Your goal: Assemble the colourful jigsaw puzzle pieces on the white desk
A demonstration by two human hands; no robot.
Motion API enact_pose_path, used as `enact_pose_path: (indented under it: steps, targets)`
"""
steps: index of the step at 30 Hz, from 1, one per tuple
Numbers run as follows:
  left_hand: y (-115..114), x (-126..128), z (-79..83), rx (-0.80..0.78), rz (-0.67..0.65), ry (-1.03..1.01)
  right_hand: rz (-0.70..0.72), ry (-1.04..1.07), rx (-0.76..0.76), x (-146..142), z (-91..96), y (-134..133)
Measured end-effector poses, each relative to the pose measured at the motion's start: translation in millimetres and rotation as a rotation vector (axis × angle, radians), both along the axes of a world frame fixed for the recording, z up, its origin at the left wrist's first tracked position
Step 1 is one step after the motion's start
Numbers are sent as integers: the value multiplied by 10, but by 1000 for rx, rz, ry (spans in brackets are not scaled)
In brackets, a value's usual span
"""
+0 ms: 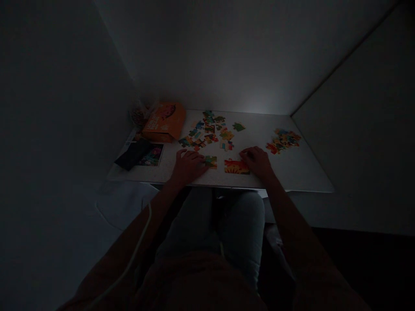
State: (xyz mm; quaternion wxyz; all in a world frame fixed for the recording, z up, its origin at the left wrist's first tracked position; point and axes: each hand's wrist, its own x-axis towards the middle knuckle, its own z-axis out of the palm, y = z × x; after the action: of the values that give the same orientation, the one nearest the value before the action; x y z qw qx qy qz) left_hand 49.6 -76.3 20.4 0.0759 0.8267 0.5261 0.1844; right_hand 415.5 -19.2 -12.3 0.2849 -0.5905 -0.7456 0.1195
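Observation:
In dim light, my left hand (189,165) rests low over the white table, its thumb and index finger at the left edge of a green and yellow jigsaw puzzle piece (211,162). To the right, a joined red and orange puzzle section (236,167) lies near the front edge. My right hand (257,160) is at its right end, fingers bent and closed together over the corner, hiding part of it. Just behind, between my hands, sits a pale piece with blue and red (226,145). The fingertips of both hands are dark and hard to make out.
Loose puzzle pieces (209,128) spread across the back middle, and a heap of pieces (284,140) lies at the right. An orange box (166,123) stands back left, beside a clear plastic bag (138,115). A dark object (132,154) overlaps a picture card (152,155). Walls surround the table.

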Motion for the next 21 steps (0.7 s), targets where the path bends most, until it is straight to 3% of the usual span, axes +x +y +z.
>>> enact_pose_path:
  steps: [8, 14, 21]
  targets:
    - [-102, -310, 67, -19, 12, -50, -43, 68, -57, -26, 107, -52]
    - [90, -525, 179, -49, 159, -2, -107, 127, -91, -46, 118, -65]
    - [293, -515, 37, -69, 176, 78, -181, 165, -127, -68, 139, -75]
